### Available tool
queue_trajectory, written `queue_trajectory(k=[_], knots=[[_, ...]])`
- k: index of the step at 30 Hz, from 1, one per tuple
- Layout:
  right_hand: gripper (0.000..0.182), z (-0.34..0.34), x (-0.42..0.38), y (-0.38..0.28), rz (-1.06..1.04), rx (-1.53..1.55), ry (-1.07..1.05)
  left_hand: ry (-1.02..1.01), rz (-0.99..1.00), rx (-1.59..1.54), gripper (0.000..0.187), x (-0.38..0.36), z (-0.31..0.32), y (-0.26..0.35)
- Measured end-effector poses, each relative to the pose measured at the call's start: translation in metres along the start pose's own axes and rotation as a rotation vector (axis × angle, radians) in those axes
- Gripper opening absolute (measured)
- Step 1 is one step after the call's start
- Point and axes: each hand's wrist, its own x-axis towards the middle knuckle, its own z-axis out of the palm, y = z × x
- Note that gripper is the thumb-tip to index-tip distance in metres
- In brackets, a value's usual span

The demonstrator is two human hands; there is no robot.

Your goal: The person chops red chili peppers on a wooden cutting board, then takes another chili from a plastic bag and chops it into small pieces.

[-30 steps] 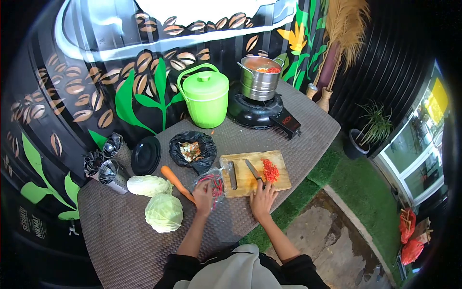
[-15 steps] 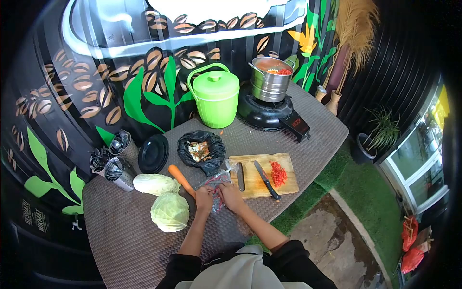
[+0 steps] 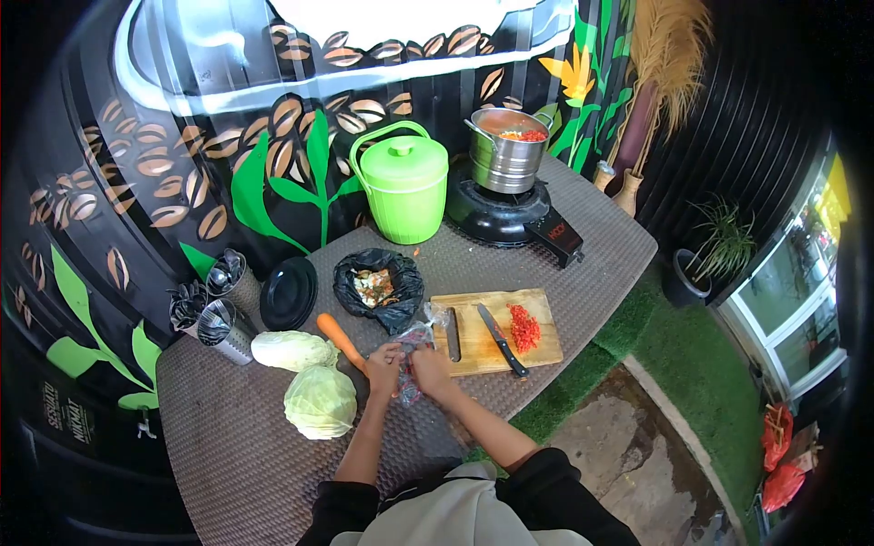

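Note:
Between my two hands is a clear plastic bag (image 3: pixel 418 337) with dark red contents that I cannot make out. My left hand (image 3: pixel 383 371) has its fingers closed on the bag's left side, close to the tip of a carrot (image 3: pixel 340 339). On the other side my right hand (image 3: pixel 431 373) is curled into the bag's edge, its fingertips partly hidden. Just right of it lies a wooden cutting board (image 3: pixel 469 352), bearing a black-handled knife (image 3: pixel 500 338) and a heap of chopped red pieces (image 3: pixel 524 328).
Left of my hands lie a cabbage (image 3: pixel 320 402) and a paler long cabbage (image 3: pixel 293 349). A black bag of scraps (image 3: pixel 401 308) sits ahead. Farther back stand a lidded green bucket (image 3: pixel 402 187) and a steel pot (image 3: pixel 507 162) on a portable stove (image 3: pixel 496 214). Utensil holders (image 3: pixel 228 337) stand far left.
My fingers have shifted slightly on the plastic bag, and my right hand has turned further in against it. The camera view has moved a little; the other things stay in place.

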Motion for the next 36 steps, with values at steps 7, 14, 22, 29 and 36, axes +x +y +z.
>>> queue_trajectory(k=[7, 14, 22, 29, 36], knots=[[0.006, -0.041, -0.018, 0.016, 0.103, 0.52, 0.26, -0.126, -0.113, -0.468, 0.022, 0.008, 0.003, 0.021], [0.008, -0.084, -0.059, 0.094, 0.309, 0.66, 0.473, -0.328, -0.252, -0.49, 0.024, -0.005, 0.059, 0.046], [0.016, -0.099, -0.089, 0.1, 0.296, 0.29, 0.524, -0.353, 0.08, -0.022, 0.013, -0.012, 0.133, 0.052], [0.015, -0.102, -0.111, 0.114, 0.402, 0.056, 0.562, -0.388, 0.246, 0.142, 0.011, -0.014, 0.14, 0.05], [0.025, -0.108, -0.098, 0.109, 0.285, -0.066, 0.273, -0.18, 0.487, 0.291, 0.012, -0.029, 0.139, 0.051]])
